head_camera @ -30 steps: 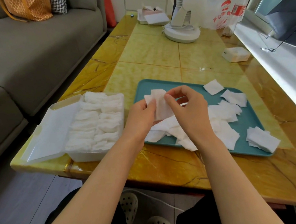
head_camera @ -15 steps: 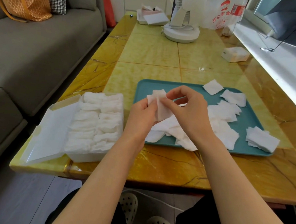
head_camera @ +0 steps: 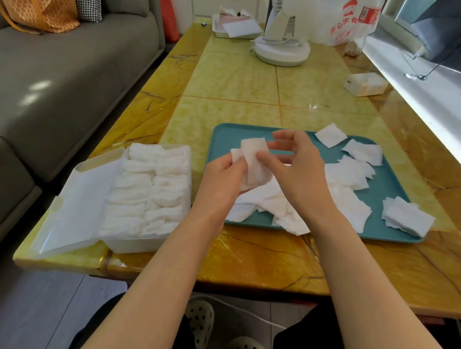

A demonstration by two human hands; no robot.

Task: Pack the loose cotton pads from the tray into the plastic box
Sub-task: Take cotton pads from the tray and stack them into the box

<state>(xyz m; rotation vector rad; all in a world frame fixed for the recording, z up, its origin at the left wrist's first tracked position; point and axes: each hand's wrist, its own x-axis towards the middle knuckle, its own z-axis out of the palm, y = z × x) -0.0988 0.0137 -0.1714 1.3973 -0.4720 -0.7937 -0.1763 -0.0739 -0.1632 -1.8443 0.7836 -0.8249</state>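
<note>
A white cotton pad [head_camera: 253, 159] is held up between both hands, just above the 9 o'clock part of the teal tray [head_camera: 227, 137]. The left hand [head_camera: 221, 180] grips its lower left part with curled fingers. The right hand [head_camera: 299, 176] has its thumb on the pad's right edge, the forefinger lifted clear and the other fingers curled close behind the pad.

Loose pads [head_camera: 346, 173] lie heaped across the tray from its middle toward 3 o'clock, and a small stack [head_camera: 407, 217] overhangs the rim at 4 o'clock. At 9 o'clock of the tray, just beside it, stands the plastic box [head_camera: 131, 245], packed with rows of pads, its lid [head_camera: 78, 204] lying open to the left. Both sit on a yellow table [head_camera: 233, 81], with a white fan [head_camera: 281, 49] at 12 o'clock and a grey sofa [head_camera: 63, 77] at 9 o'clock.
</note>
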